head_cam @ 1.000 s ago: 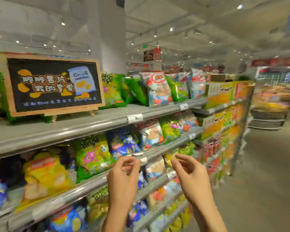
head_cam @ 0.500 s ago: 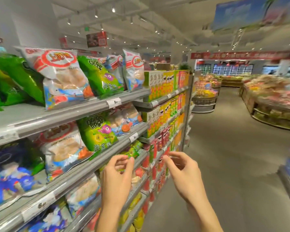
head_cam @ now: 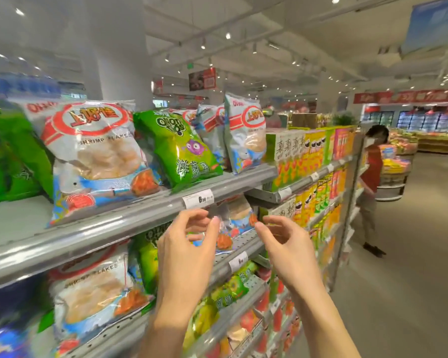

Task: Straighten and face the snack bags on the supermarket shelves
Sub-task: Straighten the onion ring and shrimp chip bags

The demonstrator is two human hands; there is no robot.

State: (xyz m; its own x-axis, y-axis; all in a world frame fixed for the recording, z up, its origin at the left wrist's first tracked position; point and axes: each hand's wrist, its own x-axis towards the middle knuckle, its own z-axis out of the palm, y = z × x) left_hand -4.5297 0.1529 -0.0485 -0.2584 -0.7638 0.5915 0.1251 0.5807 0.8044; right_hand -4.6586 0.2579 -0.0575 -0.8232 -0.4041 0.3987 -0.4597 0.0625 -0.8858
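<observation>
Both hands are hovering in front of the second shelf: the left hand (head_cam: 185,250) with fingers loosely curled and thumb and fingertips nearly meeting, the right hand (head_cam: 286,250) in a similar relaxed curl, neither one gripping anything that I can make out. Between them, under the top shelf rail (head_cam: 130,223), a small shrimp-flake bag (head_cam: 237,223) is sitting on the perforated second shelf (head_cam: 243,244), just beyond the fingertips; whether any finger is touching it is hard to tell.

Several things are looking risky. That bag is glossy, air-puffed film, so a light pinch is likely slipping off or crackling the chips inside, and a push rather than a pull may be sending it deeper under the rail. On the top shelf the large shrimp flakes bag (head_cam: 96,156) and the green bag (head_cam: 177,148) are leaning forward over the edge, with two more tall white bags (head_cam: 245,135) standing beside them; a knock from a rising wrist could be tipping any of these off. The price tag (head_cam: 198,198) clipped to the rail is sitting right above the left fingers and could be getting dislodged.

Shelves are looking like grey painted metal with rounded plastic fronts; the bags are soft, pillow-shaped, shiny and crinkled. Farther along, rigid cardboard boxes (head_cam: 303,156) are standing square.
</observation>
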